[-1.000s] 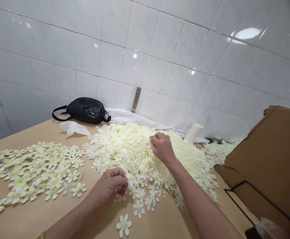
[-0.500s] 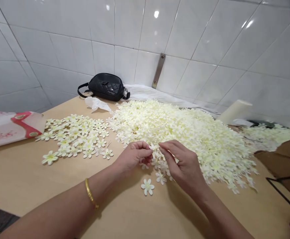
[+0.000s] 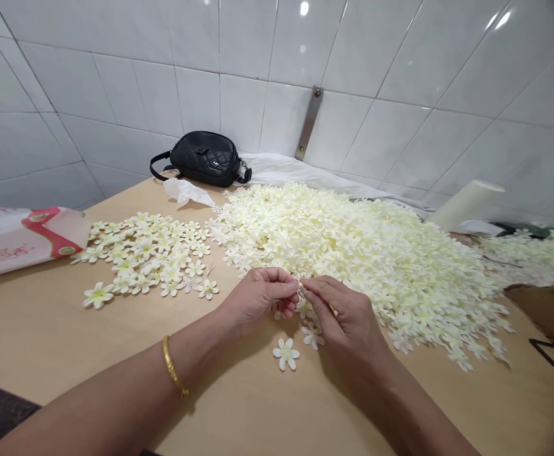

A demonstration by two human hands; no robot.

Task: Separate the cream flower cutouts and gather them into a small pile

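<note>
My left hand (image 3: 270, 294) and my right hand (image 3: 340, 310) meet at the fingertips over the near edge of a large heap of pale yellow-white flowers (image 3: 352, 247). Both hands are pinched closed. Something small and whitish shows between the fingertips, too small to make out. One white flower (image 3: 286, 354) lies on the table just below the hands, and another (image 3: 313, 335) is beside my right hand. A smaller spread of flowers (image 3: 151, 250) lies to the left.
A black bag (image 3: 205, 158) and crumpled tissue (image 3: 187, 192) are at the back of the wooden table (image 3: 239, 405). A red-and-white plastic bag (image 3: 15, 244) lies at left. A cream roll (image 3: 466, 204) leans at right, near brown cardboard (image 3: 549, 304). Behind is a tiled wall.
My right hand's fingertips have moved left and now meet those of my left hand. The view has shifted slightly.
</note>
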